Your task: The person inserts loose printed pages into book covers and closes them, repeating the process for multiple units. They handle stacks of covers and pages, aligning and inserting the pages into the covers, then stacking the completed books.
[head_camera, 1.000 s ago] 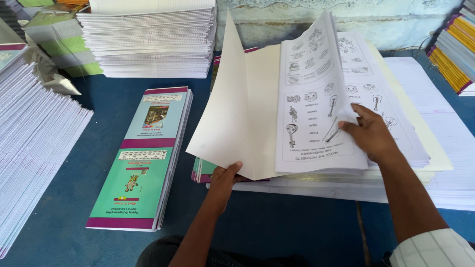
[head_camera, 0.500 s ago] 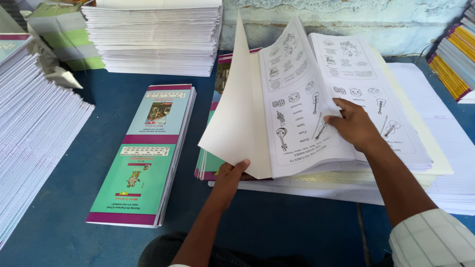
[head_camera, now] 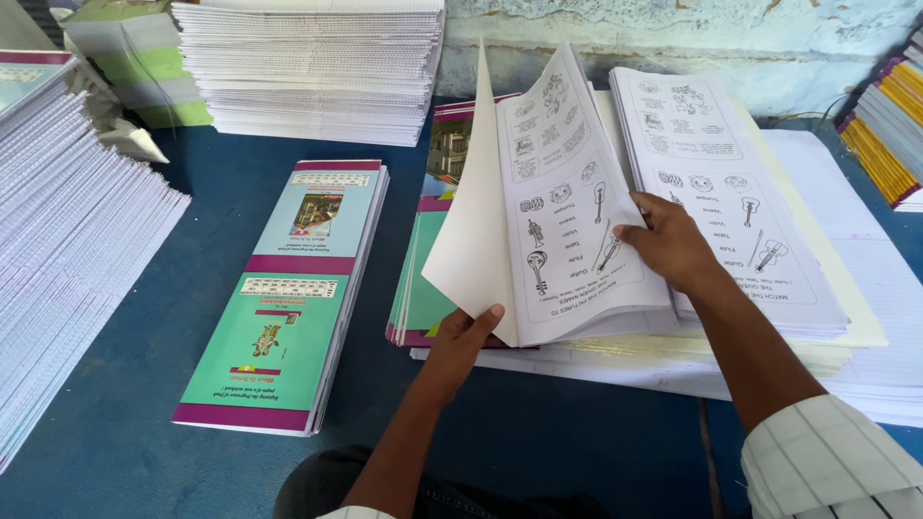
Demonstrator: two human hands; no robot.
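A thick bundle of white printed sheets with line drawings of stringed instruments lies open in front of me on a pile of loose sheets. My left hand grips the near edge of a raised blank leaf, which stands almost upright. My right hand rests flat across the fold, fingers on the left printed page, palm over the right-hand printed page. Under the lifted leaf, a teal and purple cover shows.
A pile of teal covers with purple bands lies to the left on the blue table. Tall stacks of white sheets stand at far left and at the back. Coloured book spines are stacked at right.
The raised leaf has swung from leaning left to almost upright, moving rightward. My left hand has followed it along the near edge. My right hand stays pressed on the printed pages.
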